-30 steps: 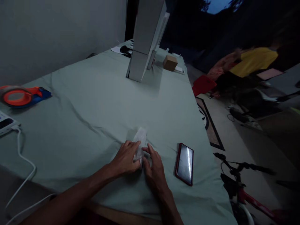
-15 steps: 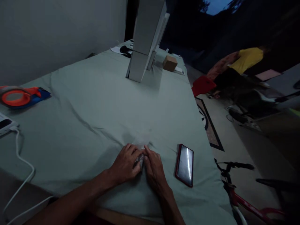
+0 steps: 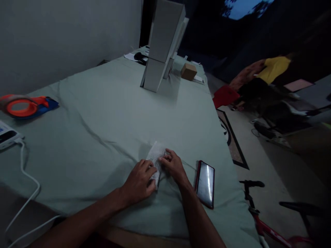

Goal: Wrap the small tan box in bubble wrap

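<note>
White, crinkled flat packet (image 3: 156, 148) reappears beyond the fingers of the curled left hand (image 3: 139, 179), seemingly steadied; the bent-fingered right hand (image 3: 175, 166) touches its edge, grips unclear.

On a pale green cloth (image 3: 103, 113), the left hand (image 3: 139, 179) holds the near part of a crinkled whitish packet (image 3: 156, 150) under curled fingers, while the right hand (image 3: 175, 166) touches its right edge, its grip too dim to tell. A red-edged phone (image 3: 206, 184) lies right of the hands; an orange-and-blue tape dispenser (image 3: 42, 106) and a white device (image 3: 9, 137) with a plugged-in cable (image 3: 26, 172) sit far left. Beyond stand tall white boxes (image 3: 161, 41), near a small brown box (image 3: 189, 71).
</note>
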`<state>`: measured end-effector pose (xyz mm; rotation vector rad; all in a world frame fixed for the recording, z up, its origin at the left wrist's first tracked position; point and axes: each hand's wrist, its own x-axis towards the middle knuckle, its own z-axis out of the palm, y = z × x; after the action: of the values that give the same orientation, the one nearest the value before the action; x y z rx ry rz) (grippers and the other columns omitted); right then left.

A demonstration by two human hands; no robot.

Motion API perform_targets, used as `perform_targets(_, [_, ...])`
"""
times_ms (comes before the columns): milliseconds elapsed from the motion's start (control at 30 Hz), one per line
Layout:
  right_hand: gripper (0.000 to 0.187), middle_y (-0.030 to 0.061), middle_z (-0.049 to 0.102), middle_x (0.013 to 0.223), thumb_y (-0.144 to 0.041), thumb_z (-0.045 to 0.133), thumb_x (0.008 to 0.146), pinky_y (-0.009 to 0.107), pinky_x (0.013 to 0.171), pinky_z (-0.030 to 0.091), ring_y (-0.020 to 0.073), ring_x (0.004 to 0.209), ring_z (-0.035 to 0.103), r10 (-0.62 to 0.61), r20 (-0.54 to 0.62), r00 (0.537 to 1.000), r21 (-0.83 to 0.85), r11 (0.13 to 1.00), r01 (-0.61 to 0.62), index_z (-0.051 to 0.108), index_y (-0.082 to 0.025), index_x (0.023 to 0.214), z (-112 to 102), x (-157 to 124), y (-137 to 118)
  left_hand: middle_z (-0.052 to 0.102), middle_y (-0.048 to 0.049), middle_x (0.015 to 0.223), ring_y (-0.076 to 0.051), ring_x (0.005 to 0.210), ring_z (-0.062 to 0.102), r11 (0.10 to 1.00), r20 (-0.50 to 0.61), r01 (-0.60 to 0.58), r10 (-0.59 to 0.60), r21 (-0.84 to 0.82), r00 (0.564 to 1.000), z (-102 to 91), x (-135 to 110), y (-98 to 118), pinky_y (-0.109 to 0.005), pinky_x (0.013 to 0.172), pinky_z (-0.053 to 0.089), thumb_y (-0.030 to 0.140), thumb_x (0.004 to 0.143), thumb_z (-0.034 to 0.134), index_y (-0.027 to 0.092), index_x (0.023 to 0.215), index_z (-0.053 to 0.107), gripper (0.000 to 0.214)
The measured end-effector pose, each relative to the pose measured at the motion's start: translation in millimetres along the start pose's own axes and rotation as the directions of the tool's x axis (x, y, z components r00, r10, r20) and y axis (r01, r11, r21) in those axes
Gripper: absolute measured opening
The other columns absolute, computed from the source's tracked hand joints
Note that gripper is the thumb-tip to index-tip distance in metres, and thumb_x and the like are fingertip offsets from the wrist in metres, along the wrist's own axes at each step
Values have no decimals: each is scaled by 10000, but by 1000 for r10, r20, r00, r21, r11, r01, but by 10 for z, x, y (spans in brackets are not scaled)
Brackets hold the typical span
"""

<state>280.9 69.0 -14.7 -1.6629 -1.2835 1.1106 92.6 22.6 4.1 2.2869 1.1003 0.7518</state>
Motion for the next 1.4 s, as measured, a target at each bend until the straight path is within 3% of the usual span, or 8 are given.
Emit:
perform_targets(167, [212, -40, 544, 647, -321, 656, 638, 229, 544, 396, 127, 598, 484, -117, 75, 990, -70, 990, 122, 571, -177, 767, 46, 88, -5, 553, -85, 1276, -275, 1133, 455, 992, 23, -78, 76, 96, 997, -33, 8, 22, -442, 964, 416, 116, 785, 551, 195, 1195, 556, 418])
perform_targets(433, [121, -21, 570, 685, -304, 606, 735, 221, 564, 397, 130, 615, 494, -241, 98, 966, -127, 959, 252, 603, -184, 737, -8, -128, -207, 614, -74, 1072, -258, 1029, 503, 998, -32, 26, -24, 64, 999, -10, 9, -4, -418, 918, 431, 163, 760, 594, 205, 1045, 625, 290])
perform_targets(567, [84, 42, 649, 886, -213, 559, 778, 253, 676, 453, 174, 789, 587, -456, 161, 875, -214, 850, 482, 626, -201, 827, -58, -373, -220, 513, -135, 1176, -301, 1091, 476, 981, -237, 175, -152, 78, 960, 71, -70, -39, -461, 945, 410, 220, 717, 636, 157, 1201, 531, 499])
perform_targets(700, [271, 53, 683, 962, -66, 494, 713, 310, 821, 465, 199, 941, 624, -568, 278, 774, -275, 725, 631, 603, -220, 908, -77, -586, -119, 448, -145, 1294, -313, 1189, 436, 983, -197, 183, -179, 3, 964, 92, -101, -77, -467, 981, 381, 194, 684, 641, 178, 1381, 351, 755])
perform_targets(933, [494, 137, 594, 1225, -121, 575, 690, 405, 873, 440, 278, 1093, 556, -584, 410, 701, -458, 533, 712, 537, -198, 1177, -86, -853, -77, 497, -96, 1230, -287, 1172, 468, 978, -29, 180, -183, -103, 983, 20, -50, -110, -430, 949, 397, 138, 689, 656, 205, 877, 580, 214])
perform_targets(1167, [332, 110, 623, 1155, -129, 550, 788, 381, 895, 445, 248, 1048, 566, -573, 243, 782, -378, 687, 621, 571, -213, 1109, 22, -783, 3, 547, -95, 1176, -285, 1174, 485, 938, 39, 247, -245, -241, 969, -59, 22, -154, -447, 988, 397, 155, 648, 674, 193, 905, 614, 266])
perform_targets(1267, [197, 63, 663, 1004, -289, 572, 836, 317, 807, 475, 219, 927, 602, -332, 194, 923, -183, 912, 367, 609, -205, 1011, 12, -649, -57, 514, -121, 1302, -286, 1258, 442, 900, 106, 255, -232, -353, 967, -163, 48, -176, -469, 1075, 341, 235, 707, 643, 183, 1136, 586, 436])
perform_targets(1400, [285, 23, 657, 854, -422, 502, 877, 279, 721, 472, 196, 821, 595, -101, 292, 951, -5, 994, 107, 631, -173, 927, 2, -534, -145, 495, -157, 1364, -291, 1261, 459, 833, 204, 349, -287, -430, 936, -215, 73, -200, -473, 1090, 339, 226, 696, 615, 133, 1327, 451, 659])
